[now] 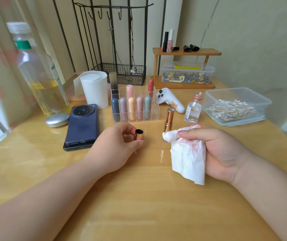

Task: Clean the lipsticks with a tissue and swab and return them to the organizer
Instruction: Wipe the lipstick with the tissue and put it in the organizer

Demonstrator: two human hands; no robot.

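- Left hand [120, 146]: thumb and fingers curl round a gold cap [138, 135] and pinch it, dark open end facing up toward me, just above the table [139, 197].
- Right hand [224, 150]: fingers are clenched round a crumpled white tissue [188, 157] with pink-red smears, and the thumb presses on top of the wad.
- Rose-gold lipstick [168, 119]: uncapped, near upright with a slight tilt, its lower end buried in the tissue wad. I can't tell whether the fingers touch the tube directly.
- The cap and the lipstick are apart, with a gap of bare table between them.
- Clear organizer [155, 108]: just behind both hands. Five rounded lipsticks stand in its front row, from grey-blue [115, 109] on the left to grey [147, 106] on the right.
- In the back row I see a pink one [129, 91], a red-brown one [150, 87] and a square black-gold tube [112, 84].
- Swab box [254, 94]: an open plastic tub full of cotton swabs, at the right and well apart from the hands.
- Small glass bottle [193, 108]: uncapped, holding clear liquid, between the organizer and the swab box.
- Tissue roll [94, 89]: upright, left of the organizer.
- Stacked phones [82, 124]: left of the left hand.
- White handheld device [169, 100]: lying just right of the organizer.
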